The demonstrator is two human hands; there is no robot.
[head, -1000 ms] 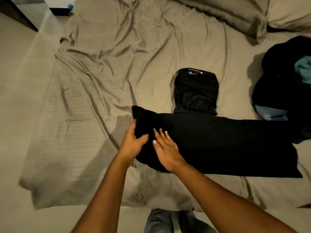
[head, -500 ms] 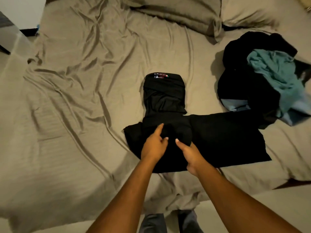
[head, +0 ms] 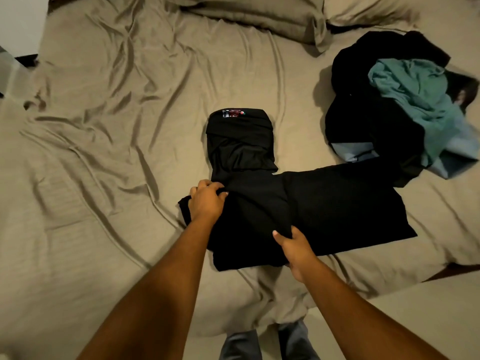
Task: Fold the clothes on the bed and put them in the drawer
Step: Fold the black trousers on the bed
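Note:
A long black garment (head: 337,206) lies flat across the bed near its front edge, its left end folded over onto itself. My left hand (head: 206,201) grips the far corner of that folded flap. My right hand (head: 294,245) pinches the flap's near corner. Just behind it sits a folded black garment (head: 241,144) with a small red print at its far end. A heap of unfolded clothes (head: 374,126), black with a teal piece (head: 415,92) on top, lies at the right. No drawer is in view.
The bed is covered by a wrinkled tan sheet (head: 117,126). Two tan pillows (head: 259,19) lie along the far edge. The bed's front edge runs just below my hands, with my legs (head: 267,344) and the floor beneath.
Both hands went from resting on the garment's left end to gripping it, and folded that end over to the right. The view has swung right, bringing the clothes heap fully into sight.

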